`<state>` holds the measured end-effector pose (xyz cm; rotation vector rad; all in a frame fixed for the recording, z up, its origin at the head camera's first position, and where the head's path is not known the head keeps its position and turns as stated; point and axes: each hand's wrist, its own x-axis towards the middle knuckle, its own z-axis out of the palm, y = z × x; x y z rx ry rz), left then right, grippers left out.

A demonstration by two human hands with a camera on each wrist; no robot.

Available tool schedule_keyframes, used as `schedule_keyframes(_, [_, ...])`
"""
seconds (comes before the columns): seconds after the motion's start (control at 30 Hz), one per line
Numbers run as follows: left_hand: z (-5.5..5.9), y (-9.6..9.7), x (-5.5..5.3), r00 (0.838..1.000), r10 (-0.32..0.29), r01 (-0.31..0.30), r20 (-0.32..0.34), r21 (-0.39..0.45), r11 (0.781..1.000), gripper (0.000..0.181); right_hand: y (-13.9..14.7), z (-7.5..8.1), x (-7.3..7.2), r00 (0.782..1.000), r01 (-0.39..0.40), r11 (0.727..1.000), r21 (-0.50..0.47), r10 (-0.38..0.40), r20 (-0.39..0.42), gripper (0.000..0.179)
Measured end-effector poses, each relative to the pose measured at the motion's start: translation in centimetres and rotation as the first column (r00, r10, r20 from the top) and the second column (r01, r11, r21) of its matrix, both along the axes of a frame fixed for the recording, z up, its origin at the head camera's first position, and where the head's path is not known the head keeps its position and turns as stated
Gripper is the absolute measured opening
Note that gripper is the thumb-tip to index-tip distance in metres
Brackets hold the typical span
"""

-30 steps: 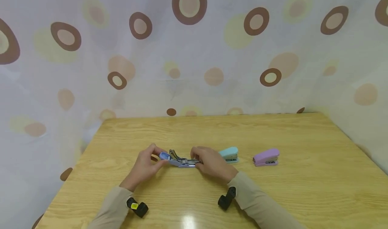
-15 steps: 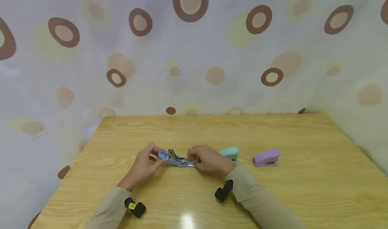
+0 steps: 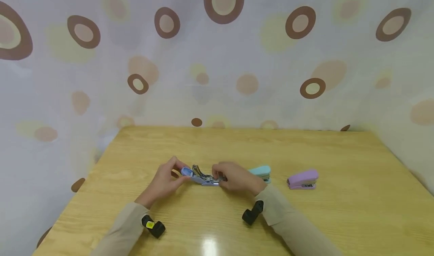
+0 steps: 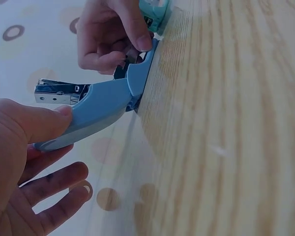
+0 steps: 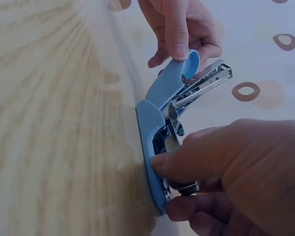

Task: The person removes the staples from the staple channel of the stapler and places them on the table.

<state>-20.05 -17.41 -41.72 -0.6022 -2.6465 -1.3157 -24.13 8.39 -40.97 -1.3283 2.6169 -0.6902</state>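
Observation:
A light blue stapler (image 3: 199, 180) lies spread open on the table, its cover swung far back to the left and its metal parts exposed. My left hand (image 3: 165, 181) pinches the rounded end of the cover (image 4: 101, 103) between thumb and fingers, the other fingers loosely spread. At the opposite end, my right hand (image 3: 238, 178) holds the base (image 5: 150, 120), thumb on its side and fingers curled at the metal channel. A metal arm (image 5: 201, 86) sticks up between cover and base. The right fingers partly hide the channel, so its contents cannot be made out.
Behind the right hand stands a turquoise stapler (image 3: 261, 171), partly covered by that hand. Farther right is a purple stapler (image 3: 303, 179). The wooden table (image 3: 217, 147) ends at a patterned cloth (image 3: 223, 60) along the back and sides.
My right hand has shifted slightly left along the stapler's base, closer to the metal arm. The left hand keeps its pinch on the cover. The head view has swung a little.

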Motion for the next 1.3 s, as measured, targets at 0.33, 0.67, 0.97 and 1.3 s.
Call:
schedule_keyframes(0.33, [0.1, 0.0, 0.1, 1.0, 0.002, -0.001, 0.015, -0.025, 1.0, 0.021, 1.0, -0.3, 0.7, 0.998, 0.05, 0.987, -0.152, -0.044, 0.042, 0.019])
schedule_keyframes(0.67, [0.2, 0.1, 0.2, 1.0, -0.021, 0.022, 0.017, -0.047, 0.999, 0.021, 1.8, -0.6, 2.2, 0.992, 0.101, 0.952, -0.288, -0.118, -0.044, 0.016])
schedule_keyframes(0.97, [0.1, 0.1, 0.2, 1.0, -0.01, 0.009, -0.018, -0.053, 0.999, 0.021, 3.0, -0.6, 3.7, 0.997, 0.063, 0.966, -0.25, -0.07, -0.021, 0.009])
schedule_keyframes(1.3, [0.0, 0.1, 0.2, 1.0, 0.009, -0.009, 0.011, -0.056, 0.998, 0.021, 4.5, -1.1, 5.4, 0.999, 0.03, 0.985, -0.168, -0.036, -0.029, 0.013])
